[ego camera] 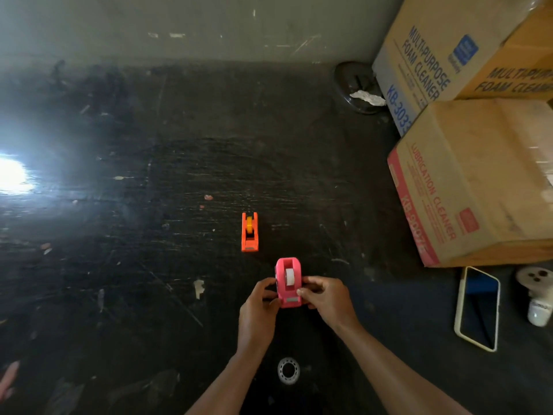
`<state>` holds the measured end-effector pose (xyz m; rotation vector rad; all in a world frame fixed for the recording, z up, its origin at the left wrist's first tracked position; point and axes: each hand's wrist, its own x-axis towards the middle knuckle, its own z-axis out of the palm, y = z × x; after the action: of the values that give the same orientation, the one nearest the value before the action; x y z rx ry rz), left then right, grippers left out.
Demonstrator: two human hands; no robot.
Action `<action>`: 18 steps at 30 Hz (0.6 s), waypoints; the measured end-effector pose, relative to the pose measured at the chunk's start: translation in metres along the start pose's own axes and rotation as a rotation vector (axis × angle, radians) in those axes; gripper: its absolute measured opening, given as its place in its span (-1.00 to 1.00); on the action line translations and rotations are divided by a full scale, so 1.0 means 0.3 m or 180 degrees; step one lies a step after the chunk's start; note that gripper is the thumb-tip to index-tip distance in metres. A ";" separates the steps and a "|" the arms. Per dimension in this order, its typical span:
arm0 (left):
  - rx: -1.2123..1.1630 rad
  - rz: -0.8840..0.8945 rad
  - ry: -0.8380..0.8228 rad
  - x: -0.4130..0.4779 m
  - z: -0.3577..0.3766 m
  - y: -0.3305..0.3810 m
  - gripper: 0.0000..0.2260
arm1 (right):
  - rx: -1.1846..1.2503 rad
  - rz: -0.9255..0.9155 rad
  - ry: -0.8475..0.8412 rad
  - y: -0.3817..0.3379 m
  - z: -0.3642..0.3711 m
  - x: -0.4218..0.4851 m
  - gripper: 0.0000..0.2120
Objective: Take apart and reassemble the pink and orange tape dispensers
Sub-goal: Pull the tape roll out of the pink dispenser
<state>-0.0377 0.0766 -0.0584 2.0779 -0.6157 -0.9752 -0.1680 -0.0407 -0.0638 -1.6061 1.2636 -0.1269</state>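
The pink tape dispenser (288, 280) stands on the dark scratched floor with a white tape roll (289, 277) seated in its slot. My left hand (258, 313) grips its left side and my right hand (326, 299) grips its right side near the cutter end. A little farther away and to the left, the orange tape dispenser (250, 232) rests alone on the floor with a yellow-orange roll in it; neither hand touches it.
Stacked cardboard boxes (478, 181) fill the right side. A phone (478, 308) and a small white container (537, 295) lie below them. A white ring (288, 370) sits between my forearms. A dark round object (357, 86) lies by the wall. Bright glare covers the left.
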 end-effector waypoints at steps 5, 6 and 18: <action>-0.0009 -0.0069 -0.0042 -0.073 -0.015 -0.059 -0.61 | 0.0089 -0.0010 0.0015 0.040 0.040 -0.095 -0.64; 0.0003 -0.0087 -0.0074 -0.083 -0.017 -0.063 -0.61 | 0.0094 -0.0013 0.0017 0.044 0.043 -0.107 -0.64; 0.0134 -0.0076 -0.0359 -0.120 -0.041 -0.068 -0.59 | 0.0087 -0.0020 0.0079 0.063 0.054 -0.178 -0.66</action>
<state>-0.0471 0.1185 -0.0534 2.0821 -0.6757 -1.1078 -0.1937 0.0120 -0.0598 -1.5896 1.2707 -0.1680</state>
